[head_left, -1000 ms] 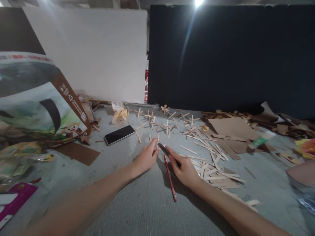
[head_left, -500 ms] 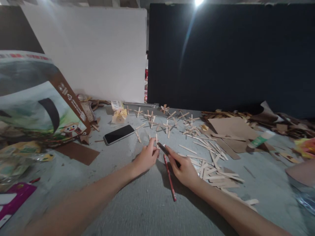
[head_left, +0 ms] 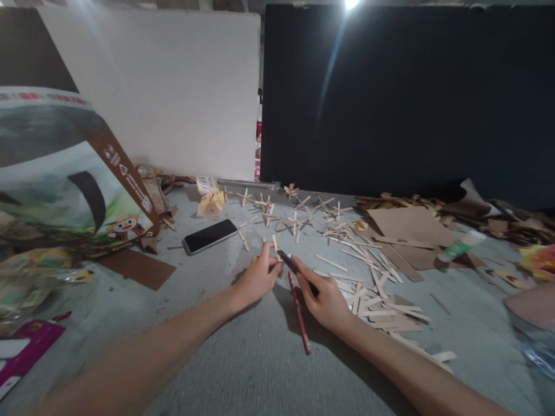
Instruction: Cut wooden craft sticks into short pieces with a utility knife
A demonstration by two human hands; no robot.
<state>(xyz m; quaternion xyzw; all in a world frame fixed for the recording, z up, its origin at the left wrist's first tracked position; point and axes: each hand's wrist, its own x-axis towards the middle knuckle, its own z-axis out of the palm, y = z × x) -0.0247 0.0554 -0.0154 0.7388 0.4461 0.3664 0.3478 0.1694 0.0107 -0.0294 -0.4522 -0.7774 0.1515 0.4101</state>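
Observation:
My left hand point(head_left: 259, 274) is closed, pinching a pale wooden craft stick point(head_left: 274, 245) upright between thumb and fingers. Its lower end is hidden by the fingertips. My right hand point(head_left: 326, 296) wraps round a dark, slim, knife-like tool point(head_left: 293, 267), whose tip points up and left and meets the stick at the left fingertips. Whether the tip is a blade is too small to tell. Under the right hand, a red pencil point(head_left: 300, 315) lies lengthwise on the grey table point(head_left: 225, 358). A black-screened phone point(head_left: 210, 237) rests beyond my left hand.
Loose craft sticks point(head_left: 368, 300) are heaped right of my right hand. Several crossed-stick pieces point(head_left: 295, 219) stand at the back. Brown cardboard point(head_left: 407, 225) and a glue stick point(head_left: 462, 245) lie right. A large printed bag point(head_left: 78, 185) stands left; part of another person's arm point(head_left: 533, 303) shows at right.
The stick in my left hand has tilted slightly to the left at its top. Both hands otherwise stay almost in place.

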